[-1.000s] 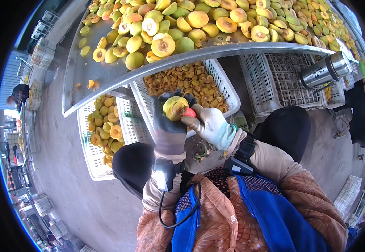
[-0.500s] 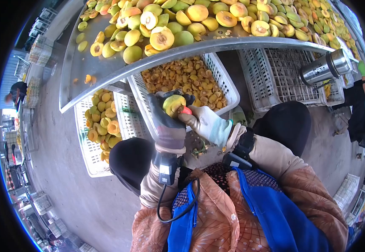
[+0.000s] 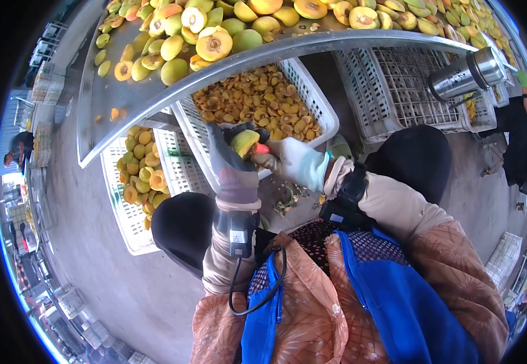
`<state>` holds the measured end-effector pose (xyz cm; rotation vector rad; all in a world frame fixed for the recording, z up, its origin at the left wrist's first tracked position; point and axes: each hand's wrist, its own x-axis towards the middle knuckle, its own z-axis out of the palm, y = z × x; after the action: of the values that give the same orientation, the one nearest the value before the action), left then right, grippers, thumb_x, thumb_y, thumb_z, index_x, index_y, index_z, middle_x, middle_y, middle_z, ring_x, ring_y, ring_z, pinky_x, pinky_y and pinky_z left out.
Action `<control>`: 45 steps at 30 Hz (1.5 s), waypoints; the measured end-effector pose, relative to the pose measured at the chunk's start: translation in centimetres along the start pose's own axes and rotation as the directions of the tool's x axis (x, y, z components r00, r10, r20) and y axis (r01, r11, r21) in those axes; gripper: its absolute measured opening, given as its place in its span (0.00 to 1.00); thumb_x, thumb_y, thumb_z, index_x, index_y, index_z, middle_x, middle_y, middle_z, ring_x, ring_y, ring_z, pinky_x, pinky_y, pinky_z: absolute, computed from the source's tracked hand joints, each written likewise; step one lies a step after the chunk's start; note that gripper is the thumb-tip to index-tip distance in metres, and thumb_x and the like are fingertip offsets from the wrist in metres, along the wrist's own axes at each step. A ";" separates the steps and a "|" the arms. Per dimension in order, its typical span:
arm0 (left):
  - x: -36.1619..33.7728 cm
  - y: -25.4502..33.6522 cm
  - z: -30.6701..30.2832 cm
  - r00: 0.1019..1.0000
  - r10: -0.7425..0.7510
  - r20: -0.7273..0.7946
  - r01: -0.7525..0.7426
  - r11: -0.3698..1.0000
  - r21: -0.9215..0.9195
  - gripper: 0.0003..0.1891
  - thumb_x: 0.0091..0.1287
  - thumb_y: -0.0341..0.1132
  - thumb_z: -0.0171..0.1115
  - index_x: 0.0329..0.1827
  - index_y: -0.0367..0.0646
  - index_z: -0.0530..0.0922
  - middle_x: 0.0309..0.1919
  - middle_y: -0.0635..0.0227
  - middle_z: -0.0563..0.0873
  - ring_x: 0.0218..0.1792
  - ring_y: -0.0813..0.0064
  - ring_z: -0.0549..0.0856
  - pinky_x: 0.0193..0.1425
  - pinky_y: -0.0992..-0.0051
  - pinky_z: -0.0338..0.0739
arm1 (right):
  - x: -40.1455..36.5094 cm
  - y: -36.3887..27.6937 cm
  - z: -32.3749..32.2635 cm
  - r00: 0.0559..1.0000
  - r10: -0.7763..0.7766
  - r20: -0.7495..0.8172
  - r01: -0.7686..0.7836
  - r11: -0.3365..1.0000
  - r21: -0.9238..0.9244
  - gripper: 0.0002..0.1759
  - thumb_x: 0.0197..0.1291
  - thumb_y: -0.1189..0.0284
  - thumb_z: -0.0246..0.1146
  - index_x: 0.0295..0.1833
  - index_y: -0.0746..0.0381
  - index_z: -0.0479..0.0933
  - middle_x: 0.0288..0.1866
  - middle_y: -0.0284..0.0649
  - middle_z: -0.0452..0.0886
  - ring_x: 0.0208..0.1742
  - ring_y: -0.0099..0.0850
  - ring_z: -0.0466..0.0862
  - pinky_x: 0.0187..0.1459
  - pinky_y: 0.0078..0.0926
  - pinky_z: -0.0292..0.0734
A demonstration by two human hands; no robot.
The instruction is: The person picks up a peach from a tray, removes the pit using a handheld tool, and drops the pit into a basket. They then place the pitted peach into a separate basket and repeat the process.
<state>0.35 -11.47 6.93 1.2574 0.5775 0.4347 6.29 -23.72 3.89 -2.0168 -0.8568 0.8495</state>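
Observation:
My left hand [image 3: 234, 164], in a dark grey glove, cups a yellow-green peach [image 3: 243, 142] over the front edge of the white crate under the table. Closed around a small red-handled tool [image 3: 261, 148], my right hand [image 3: 289, 159] in a white glove presses it against the fruit's right side. The tool's working end is hidden by the fruit and fingers. Just beyond both hands, the white crate [image 3: 321, 103] contains many small brownish-orange fruit pieces [image 3: 257, 100]. Another white crate [image 3: 113, 200] at the left holds yellow peach halves [image 3: 142, 164].
A metal table [image 3: 109, 91] piled with cut peaches [image 3: 215, 43] spans the top, its raised rim above my hands. Stacked white crates [image 3: 385, 91] and a steel flask [image 3: 466, 76] are at the right. My knees flank the hands. Another person [image 3: 21, 148] is at far left.
The whole view has shifted slightly, with table and crates a little higher and further left. The peach has turned in my left hand, and the red-handled tool stays against it.

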 end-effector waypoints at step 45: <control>2.6 1.6 -6.1 0.975 -0.193 0.107 0.210 0.668 -0.714 0.15 0.70 0.47 0.56 0.32 0.46 0.76 0.26 0.67 0.79 0.37 0.67 0.80 0.46 0.61 0.78 | -0.4 -4.6 -0.8 0.990 -0.132 0.045 0.139 0.908 -0.396 0.27 0.65 0.47 0.55 0.36 0.64 0.76 0.27 0.55 0.80 0.34 0.55 0.81 0.34 0.48 0.74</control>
<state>-1.38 -4.91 6.79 0.4182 0.4462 0.4009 5.47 -22.11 8.26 -2.2640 -1.2474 0.6510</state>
